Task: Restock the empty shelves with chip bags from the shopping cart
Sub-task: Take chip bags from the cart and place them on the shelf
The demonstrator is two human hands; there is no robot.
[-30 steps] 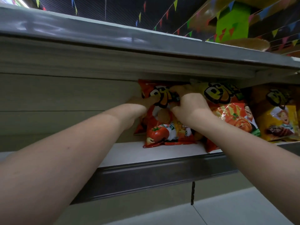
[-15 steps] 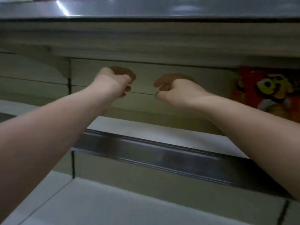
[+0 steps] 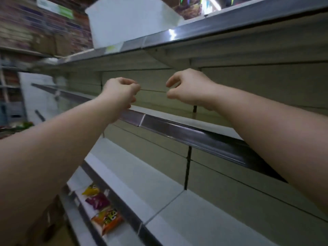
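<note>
Both hands hang in front of a bare shelf (image 3: 179, 119), the left hand (image 3: 120, 92) and right hand (image 3: 190, 88) loosely curled, holding nothing. Three chip bags (image 3: 106, 219) lie on a low shelf (image 3: 83, 226) below.

Beige slatted back panels (image 3: 248, 89) line the store gondola behind white shelf boards (image 3: 138, 171) edged with dark grey price rails (image 3: 186, 132). A light glints on the upper rail (image 3: 170, 32), beneath a white box (image 3: 127, 20). To the left the aisle blurs into brown cartons (image 3: 53, 43) and distant racks (image 3: 10, 71).
</note>
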